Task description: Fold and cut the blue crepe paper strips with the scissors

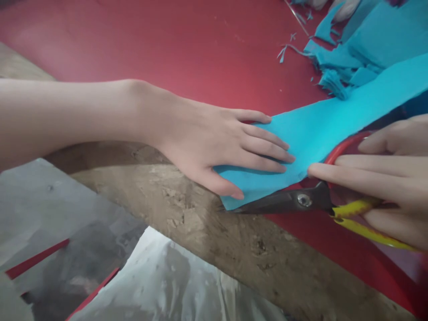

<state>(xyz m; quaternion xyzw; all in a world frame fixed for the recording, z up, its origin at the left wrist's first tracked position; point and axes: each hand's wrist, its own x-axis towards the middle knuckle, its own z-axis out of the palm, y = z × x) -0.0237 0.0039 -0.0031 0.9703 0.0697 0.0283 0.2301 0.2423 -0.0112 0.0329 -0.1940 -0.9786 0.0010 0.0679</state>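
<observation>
My left hand [214, 142] lies palm down with fingers spread flat on a bright blue sheet [307, 129], its thumb near the sheet's lower left corner. At the right, my right hand [384, 183] is closed around scissors [304, 200] with red and yellow handles. Their dark blades point left and look nearly closed, running along the sheet's lower edge. Whether the edge sits between the blades I cannot tell. The sheet stretches away to the upper right. Part of my right hand is cut off by the frame.
Blue scraps and cut pieces [337, 80] pile up at the upper right, where another person's fingers [346, 9] partly show. Under everything lies a red surface [167, 49] with a worn brown edge [200, 214]. Grey sheeting [174, 276] and red strips [36, 258] are below it.
</observation>
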